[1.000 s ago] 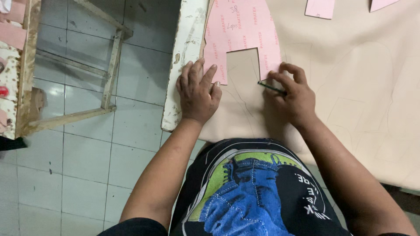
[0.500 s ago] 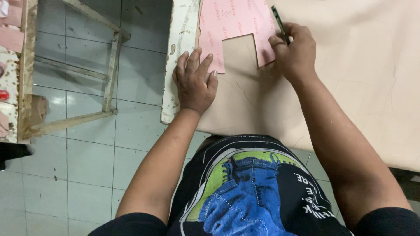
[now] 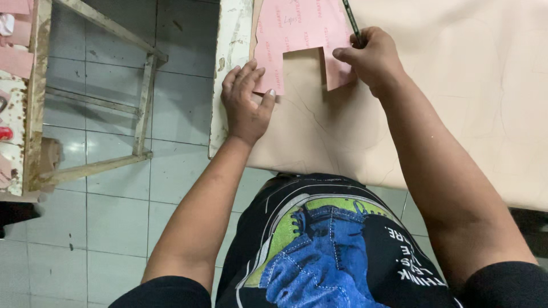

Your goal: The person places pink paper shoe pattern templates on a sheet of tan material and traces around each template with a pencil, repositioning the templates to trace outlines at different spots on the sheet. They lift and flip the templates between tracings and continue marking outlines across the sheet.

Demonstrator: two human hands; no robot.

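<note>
At upper centre, a notched pink card template (image 3: 299, 31) is pinned flat on a beige leather sheet (image 3: 456, 114) by the spread-fingered left hand (image 3: 246, 105). The right hand (image 3: 371, 57) is closed around a dark pen (image 3: 351, 21). Tracing is judged underway, so a steady template is called for.

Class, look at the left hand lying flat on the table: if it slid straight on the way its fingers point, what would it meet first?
The left hand points up the table, its fingertips already on the lower left leg of the pink notched template. Sliding on, it would ride further onto that template, which lies on the beige sheet.

pink template (image 3: 297, 28): top cut by frame edge | pen (image 3: 351, 23): tip hidden under right hand (image 3: 371, 57)
</note>
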